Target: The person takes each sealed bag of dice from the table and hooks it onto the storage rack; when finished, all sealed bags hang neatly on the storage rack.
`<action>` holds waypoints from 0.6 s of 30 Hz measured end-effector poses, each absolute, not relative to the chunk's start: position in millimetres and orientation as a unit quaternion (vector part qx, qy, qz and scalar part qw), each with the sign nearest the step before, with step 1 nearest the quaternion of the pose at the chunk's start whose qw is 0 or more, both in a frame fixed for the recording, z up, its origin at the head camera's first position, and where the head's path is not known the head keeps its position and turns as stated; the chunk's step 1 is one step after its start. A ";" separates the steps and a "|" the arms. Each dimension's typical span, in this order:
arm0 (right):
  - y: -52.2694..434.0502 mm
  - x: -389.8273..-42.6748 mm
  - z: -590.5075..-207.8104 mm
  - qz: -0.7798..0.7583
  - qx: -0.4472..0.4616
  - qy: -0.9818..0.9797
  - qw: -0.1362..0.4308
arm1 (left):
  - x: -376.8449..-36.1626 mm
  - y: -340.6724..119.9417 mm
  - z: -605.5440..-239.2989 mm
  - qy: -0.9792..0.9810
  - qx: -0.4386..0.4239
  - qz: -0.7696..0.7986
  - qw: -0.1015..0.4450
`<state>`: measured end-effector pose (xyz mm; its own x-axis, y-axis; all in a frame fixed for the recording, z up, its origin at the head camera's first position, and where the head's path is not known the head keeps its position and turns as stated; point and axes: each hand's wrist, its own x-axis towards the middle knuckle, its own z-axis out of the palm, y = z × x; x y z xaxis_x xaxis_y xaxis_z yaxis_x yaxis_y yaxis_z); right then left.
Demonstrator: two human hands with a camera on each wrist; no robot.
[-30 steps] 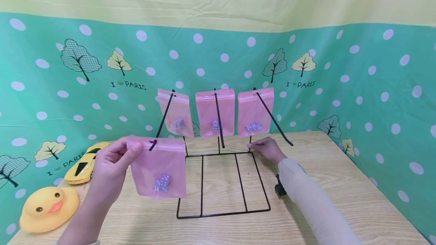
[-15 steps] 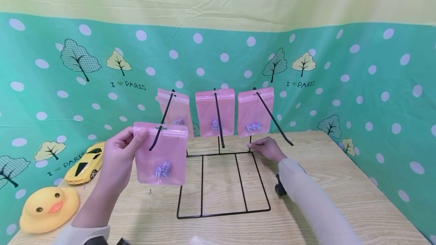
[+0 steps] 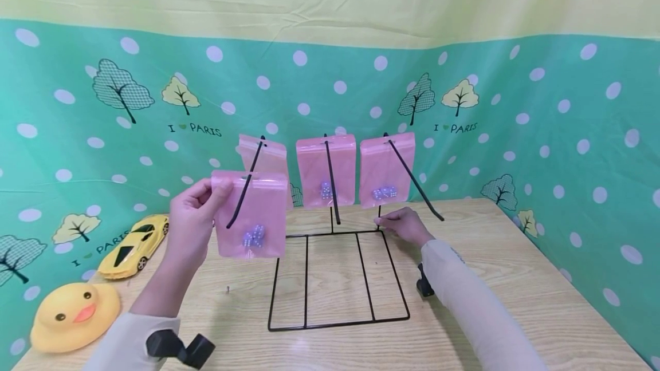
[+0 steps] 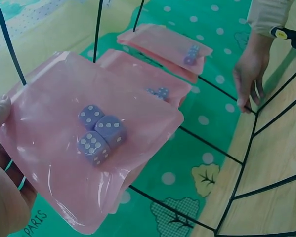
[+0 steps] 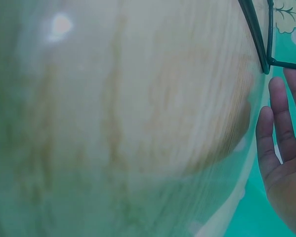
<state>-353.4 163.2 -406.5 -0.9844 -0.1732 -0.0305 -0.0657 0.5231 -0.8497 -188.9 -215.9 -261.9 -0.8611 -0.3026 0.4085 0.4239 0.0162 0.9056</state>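
Observation:
My left hand (image 3: pixel 193 225) pinches the upper left edge of a pink zip bag (image 3: pixel 232 210) between thumb and fingers. The black hook (image 3: pixel 240 202) on the left passes through the hole in its top strip. Three purple dice (image 4: pixel 101 132) show through the film in the left wrist view. Behind it, another pink bag (image 3: pixel 270 159) hangs on the same hook, partly covered. The middle bag (image 3: pixel 311 170) and the right bag (image 3: pixel 373 170) each hang from their own hook. My right hand (image 3: pixel 407 226) holds the black wire rack (image 3: pixel 395 273) at its rear right upright.
The rack's base lies flat on the wooden table (image 3: pixel 227 325). At the left are a yellow toy car (image 3: pixel 135 248) and a rubber duck (image 3: pixel 72 319). A patterned cloth (image 3: pixel 330 73) hangs behind and along the sides. Both hooks beside the left one point toward me.
The left hand has slid the bag up and back along the left hook, from its tip toward the hanging bag. The right hand has stayed at the rack.

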 end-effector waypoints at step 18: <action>162.8 -353.5 -407.7 -0.469 -0.064 0.880 0.052 | -217.2 -214.4 -255.6 -0.669 -0.033 -0.682 0.295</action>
